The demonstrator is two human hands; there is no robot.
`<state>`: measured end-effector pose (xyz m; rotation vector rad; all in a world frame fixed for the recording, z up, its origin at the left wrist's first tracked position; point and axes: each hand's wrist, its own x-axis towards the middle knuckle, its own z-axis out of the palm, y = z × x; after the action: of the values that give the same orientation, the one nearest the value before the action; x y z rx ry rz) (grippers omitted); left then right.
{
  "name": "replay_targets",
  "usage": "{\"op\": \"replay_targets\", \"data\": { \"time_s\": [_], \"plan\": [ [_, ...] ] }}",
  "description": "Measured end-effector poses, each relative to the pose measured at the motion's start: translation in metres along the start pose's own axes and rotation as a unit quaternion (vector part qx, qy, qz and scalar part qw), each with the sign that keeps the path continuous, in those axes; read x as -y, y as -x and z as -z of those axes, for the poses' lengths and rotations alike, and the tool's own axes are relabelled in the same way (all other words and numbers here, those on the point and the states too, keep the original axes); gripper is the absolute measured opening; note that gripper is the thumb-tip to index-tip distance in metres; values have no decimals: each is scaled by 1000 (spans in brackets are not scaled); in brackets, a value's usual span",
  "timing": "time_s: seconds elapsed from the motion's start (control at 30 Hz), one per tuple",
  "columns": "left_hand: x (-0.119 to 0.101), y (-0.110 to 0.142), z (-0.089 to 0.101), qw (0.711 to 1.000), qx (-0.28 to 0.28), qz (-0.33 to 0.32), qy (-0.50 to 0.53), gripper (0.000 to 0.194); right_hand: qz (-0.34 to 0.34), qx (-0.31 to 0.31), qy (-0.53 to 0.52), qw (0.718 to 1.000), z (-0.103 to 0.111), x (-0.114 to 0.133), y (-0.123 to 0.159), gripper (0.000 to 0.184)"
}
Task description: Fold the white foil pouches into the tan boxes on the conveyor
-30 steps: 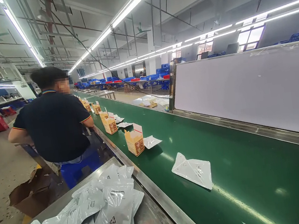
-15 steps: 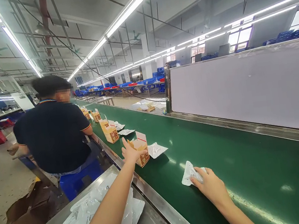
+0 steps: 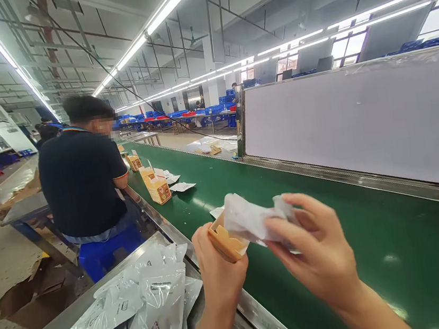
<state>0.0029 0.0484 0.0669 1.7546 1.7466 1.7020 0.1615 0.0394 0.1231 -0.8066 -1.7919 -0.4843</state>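
Since the earlier views, the person's left hand [image 3: 220,274] has lifted the open kraft-brown cardboard box [image 3: 224,245] off the green conveyor belt [image 3: 375,257]. The right hand [image 3: 313,249] has picked up the glossy white plastic sheet [image 3: 250,218] that lay flat there; it is now crumpled in those fingers and pressed against the box's open top, both hands raised above the belt.

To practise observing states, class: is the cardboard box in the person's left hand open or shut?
Open: the cardboard box shows tan flaps spread, with a crumpled white pouch at its mouth, held by the right hand.
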Motion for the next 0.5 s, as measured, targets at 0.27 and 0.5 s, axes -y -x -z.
{"op": "replay_targets", "data": {
  "time_s": [0.27, 0.5],
  "plan": [
    [14, 37, -1, 992, 9, -128, 8, 59, 133, 284, -52, 948, 8, 12, 20, 45],
    [11, 79, -22, 983, 132, -126, 7, 64, -94, 527, -257, 805, 10, 21, 25, 27]
  ]
}}
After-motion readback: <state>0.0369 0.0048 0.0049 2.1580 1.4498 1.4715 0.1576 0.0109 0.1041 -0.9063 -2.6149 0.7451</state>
